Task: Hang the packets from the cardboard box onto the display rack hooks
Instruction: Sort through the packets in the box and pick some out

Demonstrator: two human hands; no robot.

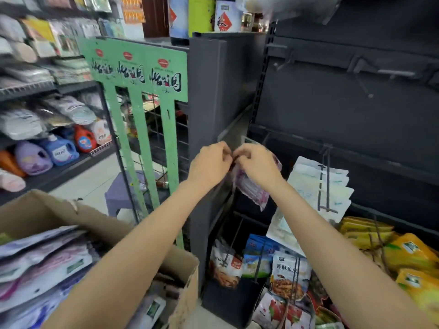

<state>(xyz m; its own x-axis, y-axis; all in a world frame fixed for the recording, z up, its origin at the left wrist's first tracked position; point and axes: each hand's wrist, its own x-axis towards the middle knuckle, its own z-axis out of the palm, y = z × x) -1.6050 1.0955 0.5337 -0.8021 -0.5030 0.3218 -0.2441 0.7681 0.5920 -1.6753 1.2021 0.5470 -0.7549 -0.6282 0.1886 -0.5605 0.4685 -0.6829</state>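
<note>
A pink and purple packet (251, 189) hangs down in front of the dark display rack (332, 110). My left hand (210, 163) and my right hand (257, 162) both pinch its top edge, fingertips close together at the rack's left side. The hook behind them is hidden by my fingers. The cardboard box (42, 210) sits at lower left, holding several more purple and white packets (45, 262).
White packets (316, 186) hang on a hook to the right of my hands. Yellow packets (408, 252) and other snack bags (288, 274) fill the lower rows. Bare hooks (363, 86) stick out higher up. A green sign stand (142, 67) and shelves of detergent bottles (59, 148) stand at the left.
</note>
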